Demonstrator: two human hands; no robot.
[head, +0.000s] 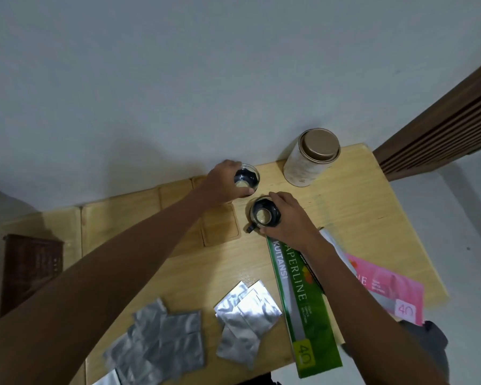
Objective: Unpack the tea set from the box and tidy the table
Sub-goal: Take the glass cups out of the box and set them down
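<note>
- My left hand [222, 180] curls round a glass cup [246, 177] near the far edge of the desk [367, 207], gripping the wall so the rim stays level.
- My right hand [285, 215] grips a second glass cup [264, 213] just beside it; its dark handle [250, 228] points toward me.
- Judgement: I am holding both cups together to group the set at the far side, next to the wooden coaster [220, 227].
- A tea canister [311, 158] with a bronze lid stands near the far right corner, clear of the working area.
- Foil sachets [247, 309] lie near the front edge, not yet tidied.
- The green receipt book [303, 304] reads "PAPERLINE", "KUITANSI" and "40"; the pink one [392, 290] shows "40".
</note>
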